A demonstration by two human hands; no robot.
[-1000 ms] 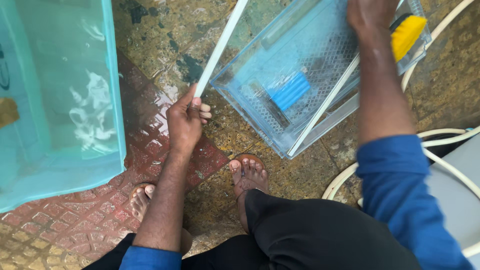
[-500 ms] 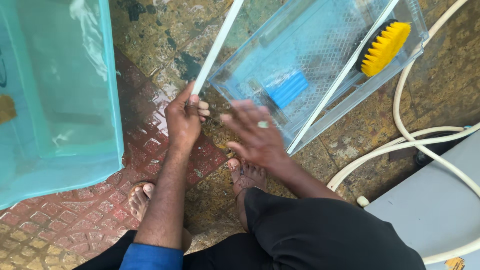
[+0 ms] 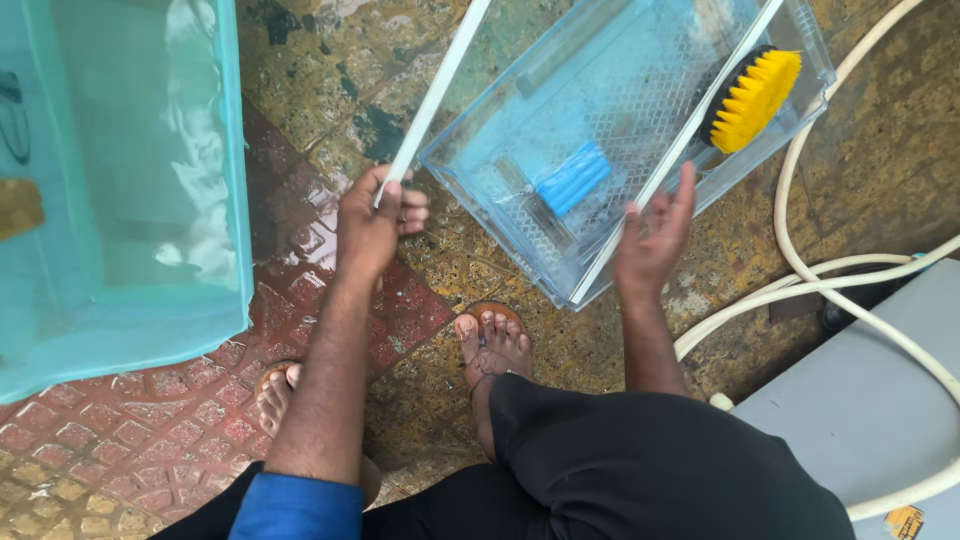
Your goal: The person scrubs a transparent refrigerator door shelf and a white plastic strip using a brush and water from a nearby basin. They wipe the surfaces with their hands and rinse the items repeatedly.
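Observation:
My left hand grips the lower end of a long white strip that slants up and to the right over the wet floor. My right hand is spread, fingers apart, touching a second white strip that leans across a clear plastic drawer. Inside the drawer lie a blue ribbed piece and a yellow-bristled scrub brush at its far right corner.
A large teal plastic tub with water stands at the left. White hoses curve along the right, beside a grey-white appliance surface. My sandalled feet stand on wet red and yellow tiles.
My right hand left the yellow brush at the drawer's far corner, swept down in front of me, and now rests at the strip leaning in the drawer. The left hand stayed put.

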